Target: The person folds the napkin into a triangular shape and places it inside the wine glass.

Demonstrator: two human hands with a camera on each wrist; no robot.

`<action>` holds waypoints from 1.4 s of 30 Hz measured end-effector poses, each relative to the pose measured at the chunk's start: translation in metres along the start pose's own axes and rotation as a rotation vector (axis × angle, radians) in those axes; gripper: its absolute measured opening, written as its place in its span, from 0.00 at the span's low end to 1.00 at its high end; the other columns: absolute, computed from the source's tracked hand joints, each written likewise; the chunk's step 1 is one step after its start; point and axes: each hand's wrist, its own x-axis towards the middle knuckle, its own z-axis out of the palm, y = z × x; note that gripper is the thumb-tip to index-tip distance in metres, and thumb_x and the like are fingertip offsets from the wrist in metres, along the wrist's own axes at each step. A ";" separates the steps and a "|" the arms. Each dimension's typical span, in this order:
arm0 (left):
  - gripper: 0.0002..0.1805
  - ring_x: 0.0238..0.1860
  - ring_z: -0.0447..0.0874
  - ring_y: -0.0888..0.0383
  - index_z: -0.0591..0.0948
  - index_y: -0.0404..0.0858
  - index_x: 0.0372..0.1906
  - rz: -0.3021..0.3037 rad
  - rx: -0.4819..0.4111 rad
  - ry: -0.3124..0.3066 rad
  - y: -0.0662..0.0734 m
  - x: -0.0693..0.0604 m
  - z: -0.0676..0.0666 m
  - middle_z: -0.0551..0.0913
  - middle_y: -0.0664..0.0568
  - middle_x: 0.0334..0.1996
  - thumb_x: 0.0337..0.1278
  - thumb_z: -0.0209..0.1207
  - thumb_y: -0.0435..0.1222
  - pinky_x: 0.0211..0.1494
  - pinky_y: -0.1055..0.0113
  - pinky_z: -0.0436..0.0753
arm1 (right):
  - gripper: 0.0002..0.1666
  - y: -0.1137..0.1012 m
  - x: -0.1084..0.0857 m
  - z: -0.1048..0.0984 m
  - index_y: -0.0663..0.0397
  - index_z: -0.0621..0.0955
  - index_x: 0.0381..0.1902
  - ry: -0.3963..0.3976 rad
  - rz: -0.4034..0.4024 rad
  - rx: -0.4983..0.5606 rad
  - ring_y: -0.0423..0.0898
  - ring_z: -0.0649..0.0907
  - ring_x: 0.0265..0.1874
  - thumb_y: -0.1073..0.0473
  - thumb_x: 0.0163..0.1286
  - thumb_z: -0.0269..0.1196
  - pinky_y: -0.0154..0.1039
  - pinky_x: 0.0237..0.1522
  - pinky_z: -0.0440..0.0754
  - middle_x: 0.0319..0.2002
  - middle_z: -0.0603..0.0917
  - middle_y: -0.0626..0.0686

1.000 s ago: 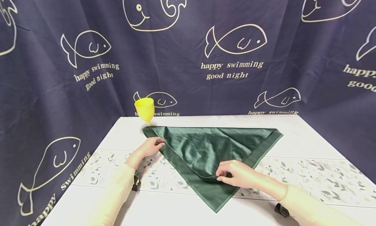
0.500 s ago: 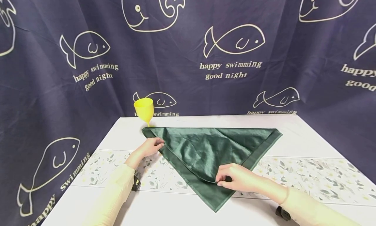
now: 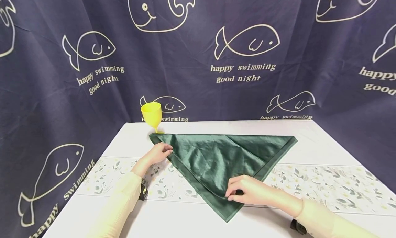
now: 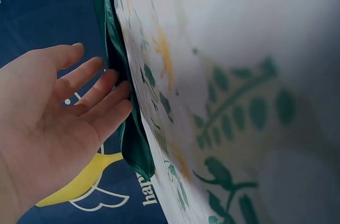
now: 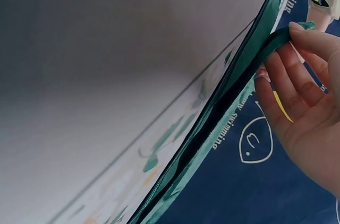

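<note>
A dark green satin cloth [image 3: 210, 155] lies folded into a triangle, its point toward the front of the table. My right hand [image 3: 247, 190] pinches the upper layer's corner between thumb and fingers, a little short of the lower layer's tip. In the right wrist view that pinched edge of the cloth [image 5: 279, 38] stands slightly raised off the layer beneath. At the cloth's left edge, my left hand [image 3: 159, 153] rests its fingertips on the fabric. The left wrist view shows the left hand's fingers [image 4: 109, 99] loosely extended, touching the cloth [image 4: 135, 149] without gripping it.
A yellow goblet [image 3: 152, 115] stands at the back left, right behind the cloth's left corner. The white table [image 3: 312, 152] carries a leafy floral band across its middle. A dark blue printed curtain [image 3: 198, 76] hangs behind and at both sides.
My right hand has drawn the upper layer's corner forward and slightly left, closer to the lower layer's tip, narrowing the exposed strip. The left hand stays almost in place.
</note>
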 end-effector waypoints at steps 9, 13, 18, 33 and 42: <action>0.12 0.37 0.79 0.52 0.80 0.30 0.45 0.016 0.014 0.023 -0.001 0.000 0.000 0.78 0.45 0.35 0.64 0.53 0.33 0.44 0.59 0.79 | 0.05 -0.002 0.001 0.002 0.46 0.85 0.34 -0.006 -0.043 0.026 0.26 0.78 0.31 0.62 0.62 0.65 0.22 0.35 0.78 0.30 0.81 0.39; 0.12 0.39 0.80 0.50 0.80 0.29 0.46 0.010 -0.002 0.015 -0.002 -0.001 -0.001 0.76 0.44 0.36 0.64 0.53 0.33 0.44 0.59 0.80 | 0.05 -0.003 0.001 0.003 0.46 0.85 0.34 -0.009 -0.063 0.027 0.26 0.78 0.31 0.62 0.62 0.65 0.22 0.36 0.78 0.30 0.81 0.39; 0.13 0.43 0.81 0.46 0.79 0.29 0.48 -0.006 -0.021 -0.003 -0.002 -0.001 -0.001 0.76 0.41 0.40 0.65 0.52 0.32 0.45 0.59 0.82 | 0.05 -0.005 0.000 0.003 0.45 0.85 0.34 -0.016 -0.069 0.030 0.26 0.78 0.31 0.62 0.62 0.65 0.21 0.36 0.78 0.30 0.81 0.40; 0.14 0.43 0.81 0.47 0.79 0.29 0.48 0.014 0.017 0.003 -0.003 0.001 -0.001 0.83 0.41 0.40 0.65 0.52 0.33 0.48 0.55 0.80 | 0.05 -0.011 -0.002 0.006 0.46 0.85 0.35 -0.051 -0.082 0.081 0.25 0.78 0.31 0.62 0.62 0.64 0.20 0.35 0.77 0.29 0.81 0.39; 0.14 0.46 0.81 0.47 0.79 0.30 0.49 -0.008 -0.002 -0.023 -0.001 0.000 -0.002 0.83 0.42 0.42 0.66 0.52 0.34 0.49 0.55 0.80 | 0.05 -0.013 -0.002 0.006 0.44 0.86 0.34 -0.052 -0.121 0.045 0.26 0.76 0.30 0.61 0.62 0.65 0.18 0.34 0.73 0.29 0.81 0.39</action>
